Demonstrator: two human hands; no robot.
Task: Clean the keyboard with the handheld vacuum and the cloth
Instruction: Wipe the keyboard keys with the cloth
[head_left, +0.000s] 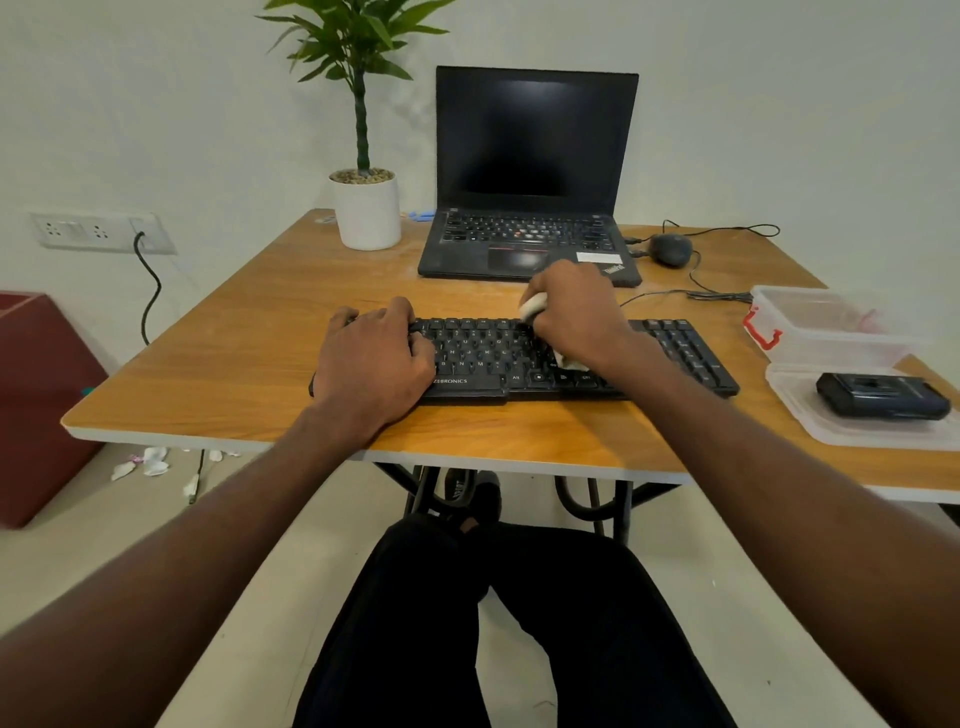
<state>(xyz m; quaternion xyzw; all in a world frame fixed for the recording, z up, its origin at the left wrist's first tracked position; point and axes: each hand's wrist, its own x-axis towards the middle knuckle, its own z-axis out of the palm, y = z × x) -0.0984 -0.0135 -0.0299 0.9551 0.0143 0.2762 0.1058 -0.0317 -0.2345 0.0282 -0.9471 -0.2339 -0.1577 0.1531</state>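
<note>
Black and wide, the keyboard (524, 358) lies flat near the front edge of the wooden bench (218, 364), before a laptop (530, 176). The left hand (376, 353) rests on its left end, fingers curled over the keys, holding nothing. The right hand (579, 312) has a closed grip on a white cloth (535, 306), bunched against the middle keys. The vacuum (883, 397) lies on a lid (810, 415) well to the right.

A right hand (576, 312) presses a white cloth (535, 306) onto a black keyboard (675, 348) while the left hand (376, 353) steadies its end.
</note>
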